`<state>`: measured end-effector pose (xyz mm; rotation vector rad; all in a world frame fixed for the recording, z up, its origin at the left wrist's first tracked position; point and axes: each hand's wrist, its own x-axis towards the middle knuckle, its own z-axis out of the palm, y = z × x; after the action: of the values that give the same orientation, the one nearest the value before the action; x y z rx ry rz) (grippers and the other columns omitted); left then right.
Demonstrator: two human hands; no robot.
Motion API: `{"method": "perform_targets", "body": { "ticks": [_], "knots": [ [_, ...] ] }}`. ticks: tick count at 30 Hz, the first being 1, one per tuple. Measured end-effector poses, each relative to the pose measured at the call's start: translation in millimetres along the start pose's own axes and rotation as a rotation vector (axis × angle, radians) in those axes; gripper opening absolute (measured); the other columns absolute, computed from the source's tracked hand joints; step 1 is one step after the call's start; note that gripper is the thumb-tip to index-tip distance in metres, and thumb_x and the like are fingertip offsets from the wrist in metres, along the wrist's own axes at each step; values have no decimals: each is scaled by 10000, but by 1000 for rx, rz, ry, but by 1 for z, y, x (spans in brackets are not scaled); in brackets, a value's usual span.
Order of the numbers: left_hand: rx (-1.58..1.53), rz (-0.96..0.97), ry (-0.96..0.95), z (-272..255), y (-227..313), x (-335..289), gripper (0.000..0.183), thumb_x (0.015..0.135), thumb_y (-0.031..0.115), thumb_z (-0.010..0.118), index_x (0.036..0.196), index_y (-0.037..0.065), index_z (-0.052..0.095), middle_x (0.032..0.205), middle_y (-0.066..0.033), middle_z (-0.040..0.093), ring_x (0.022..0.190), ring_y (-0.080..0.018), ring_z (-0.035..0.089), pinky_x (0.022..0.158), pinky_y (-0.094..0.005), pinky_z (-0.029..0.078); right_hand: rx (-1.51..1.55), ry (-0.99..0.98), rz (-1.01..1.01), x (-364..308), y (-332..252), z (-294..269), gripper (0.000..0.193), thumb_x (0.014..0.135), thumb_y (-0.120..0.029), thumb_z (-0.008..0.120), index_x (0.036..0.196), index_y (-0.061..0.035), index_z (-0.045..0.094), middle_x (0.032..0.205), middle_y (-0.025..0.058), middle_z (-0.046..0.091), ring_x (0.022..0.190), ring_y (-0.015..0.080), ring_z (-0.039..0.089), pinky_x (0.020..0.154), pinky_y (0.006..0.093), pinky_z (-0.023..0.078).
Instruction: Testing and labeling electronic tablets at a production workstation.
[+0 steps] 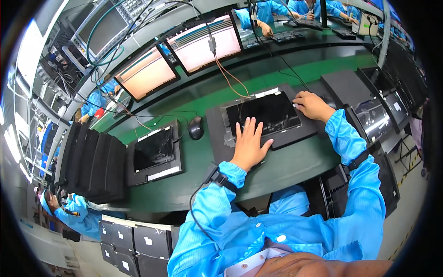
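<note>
A dark, glossy display panel (272, 113) lies on a black foam pad (216, 122) in front of me, with a light strip along its far edge. My left hand (249, 145) rests flat at the panel's near left part, fingers spread over its surface. At the right edge of the panel, my right hand (316, 106) has its fingers curled, with thumb and fingertips together by a small whitish spot; what they pinch is too small to make out. Thin orange-brown wires (230, 76) run down to the panel's far edge.
Left of the pad are a black mouse (196, 128) and a second display panel (153, 148) on its own pad. Black foam trays (90, 161) stand stacked at far left. Two lit monitors (204, 44) stand behind. More panels (373, 120) lie right. Co-workers in blue work across the bench.
</note>
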<state>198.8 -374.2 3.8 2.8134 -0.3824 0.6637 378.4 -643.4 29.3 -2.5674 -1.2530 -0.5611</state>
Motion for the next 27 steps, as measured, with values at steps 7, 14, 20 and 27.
{"method": "perform_targets", "body": {
  "ticks": [7, 14, 20, 27],
  "knots": [
    [-71, -164, -82, -4, 19, 25, 710, 850, 411, 729, 1381, -16, 529, 1516, -277, 388, 1452, -423, 326, 1186, -632, 209, 308, -213, -220, 27, 26, -19, 148, 869, -159, 680, 935, -28, 700, 1002, 107, 689, 970, 287, 640, 877, 391, 510],
    [-6, 112, 385, -11, -8, 29, 509, 716, -73, 600, 1217, 13, 628, 1191, -187, 683, 1146, -374, 647, 1003, -448, 515, 301, -190, 61, 51, -21, -107, 308, 814, -274, 765, 951, -19, 659, 911, 127, 685, 859, 242, 678, 746, 357, 518],
    [-41, -474, 732, -122, -8, -124, 181, 901, -5, 704, 1067, -75, 683, 982, -187, 738, 875, -252, 712, 803, -386, 591, 241, 551, 323, -23, 67, -70, 381, 982, -307, 628, 1267, -56, 660, 1331, 162, 613, 1242, 339, 582, 1063, 393, 448],
    [-994, -1133, 1250, -253, 7, -370, 285, 998, 197, 647, 1178, -24, 654, 1169, -111, 687, 1036, -216, 668, 938, -373, 534, -26, 251, 237, -86, 38, -19, 433, 928, -216, 693, 1328, -61, 637, 1355, 183, 617, 1282, 342, 567, 1072, 417, 445]
  ]
}}
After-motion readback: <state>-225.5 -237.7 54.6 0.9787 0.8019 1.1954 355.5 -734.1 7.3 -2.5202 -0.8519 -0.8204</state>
